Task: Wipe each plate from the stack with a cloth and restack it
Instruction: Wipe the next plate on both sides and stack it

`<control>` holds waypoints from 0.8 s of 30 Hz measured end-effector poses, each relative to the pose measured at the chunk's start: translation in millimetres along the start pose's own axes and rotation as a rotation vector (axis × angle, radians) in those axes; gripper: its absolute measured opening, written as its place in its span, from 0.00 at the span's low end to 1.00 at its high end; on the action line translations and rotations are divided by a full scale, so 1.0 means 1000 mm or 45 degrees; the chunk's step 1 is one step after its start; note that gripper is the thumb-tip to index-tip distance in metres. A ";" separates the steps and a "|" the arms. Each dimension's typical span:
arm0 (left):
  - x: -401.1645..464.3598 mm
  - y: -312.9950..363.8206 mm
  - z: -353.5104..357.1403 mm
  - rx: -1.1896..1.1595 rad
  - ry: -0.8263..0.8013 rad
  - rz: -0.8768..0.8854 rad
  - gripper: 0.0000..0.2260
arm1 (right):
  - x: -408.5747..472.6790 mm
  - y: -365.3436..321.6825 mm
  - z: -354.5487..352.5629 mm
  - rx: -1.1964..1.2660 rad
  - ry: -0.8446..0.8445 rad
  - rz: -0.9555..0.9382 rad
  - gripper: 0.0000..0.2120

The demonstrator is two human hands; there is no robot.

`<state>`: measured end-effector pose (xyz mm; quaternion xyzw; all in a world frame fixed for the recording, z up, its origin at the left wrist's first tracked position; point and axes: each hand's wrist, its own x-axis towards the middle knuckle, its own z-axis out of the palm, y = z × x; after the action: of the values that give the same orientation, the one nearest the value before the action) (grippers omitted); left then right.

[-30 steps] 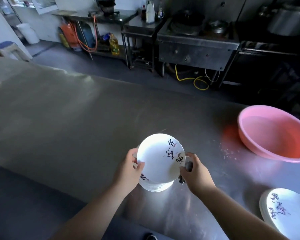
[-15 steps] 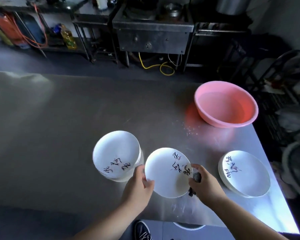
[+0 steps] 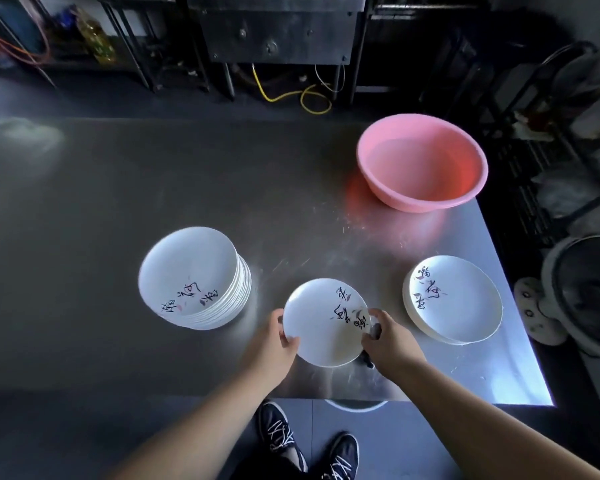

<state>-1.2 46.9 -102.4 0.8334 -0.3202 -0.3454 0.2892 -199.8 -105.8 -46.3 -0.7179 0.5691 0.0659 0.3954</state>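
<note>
I hold a white plate (image 3: 321, 327) with dark painted characters over the steel table near its front edge. My left hand (image 3: 269, 344) grips its left rim. My right hand (image 3: 388, 341) grips its right rim and also clutches a dark cloth (image 3: 368, 360), of which only a bit shows below the fingers. To the left stands a tall stack of the same plates (image 3: 194, 278). On the right lies a low stack of plates (image 3: 454, 303).
A pink plastic basin (image 3: 421, 162) stands at the back right of the steel table (image 3: 118, 202). The table's right edge runs just past the low stack. A fan (image 3: 582, 296) stands on the floor at the right. A stove and yellow hose lie beyond the table.
The plate lifted off the tall stack has travelled right in both hands, towards the low stack. My view has tilted down and right.
</note>
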 end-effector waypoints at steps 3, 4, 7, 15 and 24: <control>0.004 -0.010 0.002 0.071 0.042 0.018 0.23 | 0.004 0.003 -0.002 -0.226 0.094 -0.066 0.13; 0.004 -0.014 0.002 0.127 0.072 0.053 0.24 | 0.005 0.003 -0.002 -0.276 0.164 -0.120 0.10; 0.002 -0.025 0.001 0.435 0.256 0.294 0.30 | 0.009 -0.006 0.003 -0.224 0.281 -0.414 0.22; 0.003 -0.046 0.012 0.808 0.175 0.516 0.33 | 0.019 -0.021 0.049 -0.837 -0.130 -0.817 0.39; 0.009 -0.048 0.016 0.860 0.176 0.533 0.34 | 0.038 -0.043 0.072 -0.899 -0.222 -0.807 0.47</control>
<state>7.4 66.7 -149.3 0.8195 -0.5584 -0.0975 0.0842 -123.9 -86.7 -95.3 -0.9382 0.2300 0.1914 0.1743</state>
